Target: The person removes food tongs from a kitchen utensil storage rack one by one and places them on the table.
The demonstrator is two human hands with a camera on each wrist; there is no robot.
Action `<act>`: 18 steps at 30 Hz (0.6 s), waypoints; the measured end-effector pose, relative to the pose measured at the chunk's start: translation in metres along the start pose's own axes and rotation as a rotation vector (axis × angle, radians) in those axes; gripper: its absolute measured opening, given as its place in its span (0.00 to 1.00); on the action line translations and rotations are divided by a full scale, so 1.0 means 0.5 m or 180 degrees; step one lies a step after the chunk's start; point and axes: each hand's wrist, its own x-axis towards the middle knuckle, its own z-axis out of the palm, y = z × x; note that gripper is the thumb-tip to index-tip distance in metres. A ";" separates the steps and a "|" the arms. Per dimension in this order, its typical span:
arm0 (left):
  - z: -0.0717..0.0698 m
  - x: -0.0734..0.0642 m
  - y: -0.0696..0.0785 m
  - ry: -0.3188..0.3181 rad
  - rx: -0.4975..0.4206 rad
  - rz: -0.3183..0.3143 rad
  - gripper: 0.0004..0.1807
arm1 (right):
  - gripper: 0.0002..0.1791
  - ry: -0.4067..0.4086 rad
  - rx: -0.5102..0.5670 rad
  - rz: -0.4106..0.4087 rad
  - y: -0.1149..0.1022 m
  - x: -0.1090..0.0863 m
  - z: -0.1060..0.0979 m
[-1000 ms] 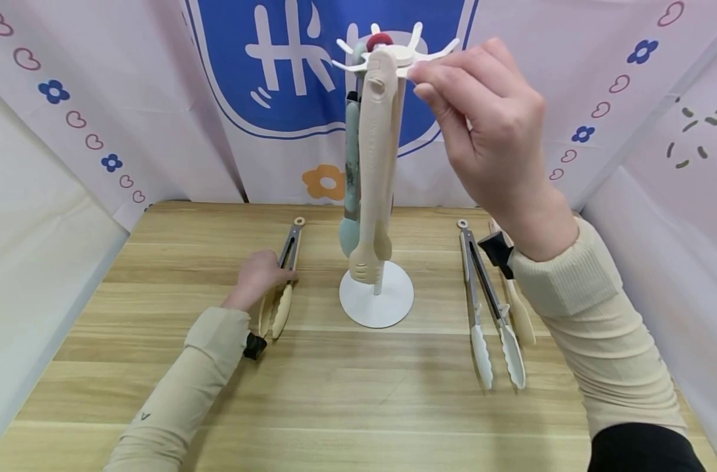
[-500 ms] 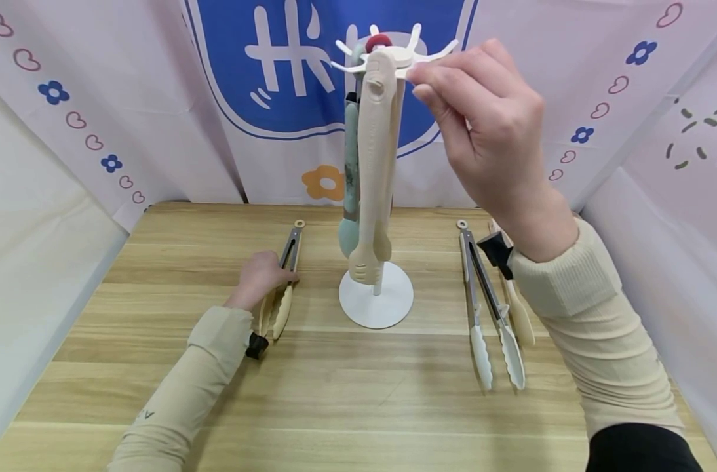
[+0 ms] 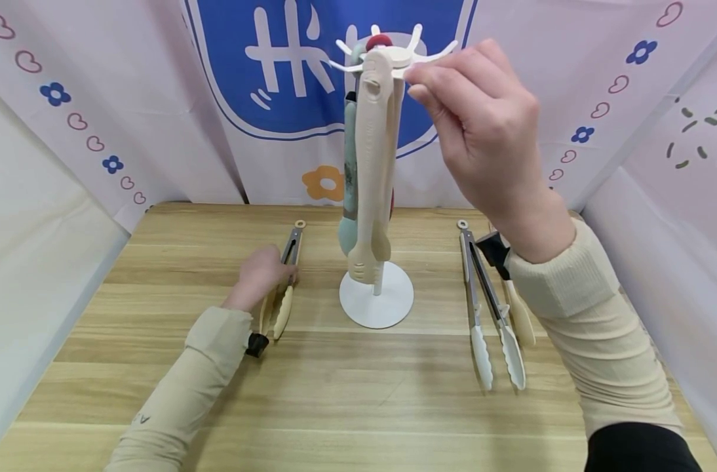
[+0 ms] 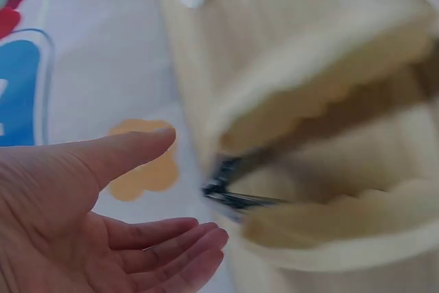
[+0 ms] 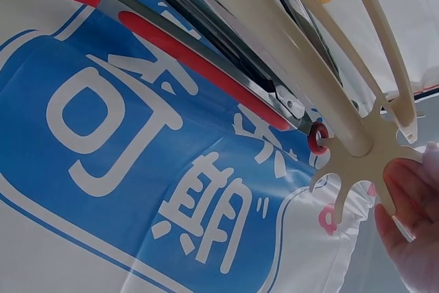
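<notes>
My right hand [image 3: 485,124] pinches one hook arm at the top of a white rotating utensil rack [image 3: 400,58]. Cream plastic tongs [image 3: 370,164] hang at the rack's front, with green-tipped tongs [image 3: 349,157] beside them. Red-tipped tongs [image 5: 199,60] hang on the far side, seen in the right wrist view. On the table at left, my left hand [image 3: 263,269] is over metal tongs with cream scalloped tips [image 3: 283,311]. In the left wrist view its thumb and fingers [image 4: 185,238] are spread apart, and the tips of those tongs gape.
White-tipped metal tongs [image 3: 482,347] lie spread on the table [image 3: 358,406] at right. A cream utensil [image 3: 520,314] lies beside them, partly behind my right wrist. The round rack base [image 3: 364,308] stands mid-table. A printed cloth [image 3: 264,164] hangs behind.
The rack's top has turned slightly, with the front cream tongs shifting left and a bit of red showing behind. My right hand has moved slightly left with it. The left hand has barely shifted.
</notes>
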 end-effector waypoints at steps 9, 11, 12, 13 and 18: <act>-0.063 -0.036 0.065 0.0448 -0.0301 0.0583 0.27 | 0.09 -0.0014 -0.0096 -0.0031 -0.004 0.006 0.003; -0.080 -0.044 0.076 0.0590 -0.0346 0.0709 0.25 | 0.10 -0.0027 -0.0136 -0.0034 -0.006 0.008 0.005; -0.087 -0.047 0.082 0.0675 -0.0358 0.0772 0.24 | 0.10 -0.0030 -0.0149 -0.0036 -0.006 0.008 0.005; -0.094 -0.051 0.087 0.0753 -0.0369 0.0833 0.23 | 0.10 -0.0033 -0.0166 -0.0035 -0.007 0.009 0.006; -0.118 -0.074 0.115 0.1046 -0.0451 0.1123 0.18 | 0.11 -0.0054 -0.0240 -0.0026 -0.011 0.010 0.007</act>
